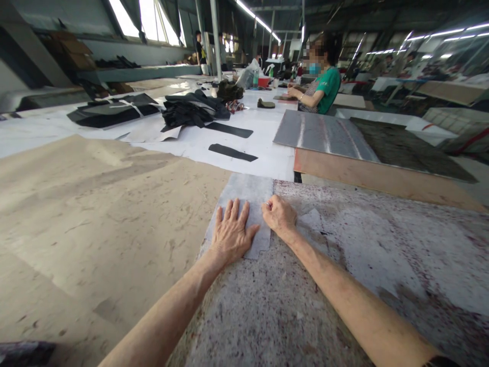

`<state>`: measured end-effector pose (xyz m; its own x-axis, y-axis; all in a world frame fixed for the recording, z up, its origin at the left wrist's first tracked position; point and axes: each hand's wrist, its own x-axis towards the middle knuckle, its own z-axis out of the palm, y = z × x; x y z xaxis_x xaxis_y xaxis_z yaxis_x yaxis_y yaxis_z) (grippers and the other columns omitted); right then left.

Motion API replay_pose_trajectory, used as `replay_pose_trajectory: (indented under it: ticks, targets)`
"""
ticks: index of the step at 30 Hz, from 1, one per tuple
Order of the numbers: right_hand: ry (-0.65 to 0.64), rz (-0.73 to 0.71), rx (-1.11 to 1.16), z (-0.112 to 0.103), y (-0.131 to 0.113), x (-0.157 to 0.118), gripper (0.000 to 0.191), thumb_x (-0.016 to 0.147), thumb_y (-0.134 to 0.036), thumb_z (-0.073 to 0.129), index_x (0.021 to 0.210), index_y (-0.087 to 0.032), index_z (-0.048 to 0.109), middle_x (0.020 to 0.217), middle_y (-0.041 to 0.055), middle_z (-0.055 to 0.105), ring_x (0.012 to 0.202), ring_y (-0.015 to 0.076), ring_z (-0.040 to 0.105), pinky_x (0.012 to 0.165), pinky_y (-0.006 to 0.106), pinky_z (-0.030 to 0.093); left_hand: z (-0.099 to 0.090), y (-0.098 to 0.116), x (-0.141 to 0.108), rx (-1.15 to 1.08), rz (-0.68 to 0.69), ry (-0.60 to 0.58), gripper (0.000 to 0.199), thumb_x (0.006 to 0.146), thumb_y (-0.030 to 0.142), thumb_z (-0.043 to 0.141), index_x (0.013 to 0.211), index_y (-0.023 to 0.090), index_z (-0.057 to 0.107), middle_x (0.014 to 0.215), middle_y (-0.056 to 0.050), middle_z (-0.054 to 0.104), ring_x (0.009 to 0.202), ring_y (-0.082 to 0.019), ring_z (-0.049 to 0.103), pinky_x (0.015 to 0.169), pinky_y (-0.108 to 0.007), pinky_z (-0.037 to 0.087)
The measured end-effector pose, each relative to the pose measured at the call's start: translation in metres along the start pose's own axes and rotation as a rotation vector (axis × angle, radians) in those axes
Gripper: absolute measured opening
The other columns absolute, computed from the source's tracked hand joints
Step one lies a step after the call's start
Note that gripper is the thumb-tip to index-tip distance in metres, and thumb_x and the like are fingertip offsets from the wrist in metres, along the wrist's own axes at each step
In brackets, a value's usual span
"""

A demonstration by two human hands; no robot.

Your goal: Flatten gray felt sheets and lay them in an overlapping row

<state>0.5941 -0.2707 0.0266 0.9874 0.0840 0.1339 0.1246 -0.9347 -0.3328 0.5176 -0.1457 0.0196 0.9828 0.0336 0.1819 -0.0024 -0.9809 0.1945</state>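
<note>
My left hand (234, 232) lies flat with its fingers spread, pressing on a thin pale grey-white sheet (248, 187). The sheet rests on a stained, speckled board (263, 306). Close to the sheet's right edge, my right hand (280, 214) is closed, its fingers curled together toward the left hand. A small shiny bit shows at its fingers; what it holds, if anything, is hidden. Beyond the hands, two dark strips (233, 152) of material lie on a white-covered table.
Brown paper (95, 219) covers the left side. A pile of black pieces (193, 109) and a tied black bundle (114, 109) lie farther back. Grey panels (323, 133) are stacked at right. A person in a green top (328, 89) works at the far table edge.
</note>
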Motion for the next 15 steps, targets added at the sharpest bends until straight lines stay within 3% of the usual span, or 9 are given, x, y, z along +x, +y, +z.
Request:
replay_pose_trajectory:
  ticks: [6,10,13,15]
  targets:
    - [0.093,-0.075,0.008,-0.006,-0.002,-0.005,0.033,0.080,-0.022,0.050,0.111,-0.011,0.053,0.114,0.0134,0.057,0.103,0.0223,0.054,0.085,0.030,0.043,0.008,0.001,-0.006,0.025,0.048,-0.033,0.064,0.088,0.057,0.021,0.140,0.020,0.030,0.147,-0.017,0.026,0.136,-0.032,0.018,0.107,-0.053,0.016]
    - [0.198,-0.524,-0.068,-0.001,0.000,-0.017,0.041,0.086,-0.024,0.045,0.123,-0.009,0.047,0.131,0.0159,0.045,0.123,0.0252,0.036,0.101,0.038,0.033,0.005,0.001,-0.007,-0.028,0.022,-0.041,0.061,0.089,0.053,0.022,0.140,0.020,0.028,0.147,-0.016,0.025,0.137,-0.031,0.015,0.108,-0.054,0.013]
    - [0.074,-0.853,-0.191,0.011,0.015,-0.024,0.035,0.088,-0.021,0.035,0.116,-0.016,0.056,0.131,0.0141,0.047,0.127,0.0291,0.032,0.099,0.048,0.031,0.001,0.004,-0.012,-0.077,0.002,-0.083,0.057,0.090,0.043,0.023,0.142,0.020,0.022,0.149,-0.014,0.022,0.137,-0.029,0.013,0.109,-0.054,0.010]
    - [0.088,-0.898,-0.225,0.022,0.027,-0.022,0.038,0.088,-0.022,0.029,0.109,-0.017,0.061,0.132,0.0164,0.045,0.128,0.0321,0.029,0.095,0.052,0.032,0.002,0.006,-0.011,-0.110,0.002,-0.118,0.058,0.089,0.043,0.023,0.142,0.019,0.020,0.150,-0.013,0.019,0.138,-0.029,0.010,0.108,-0.055,0.009]
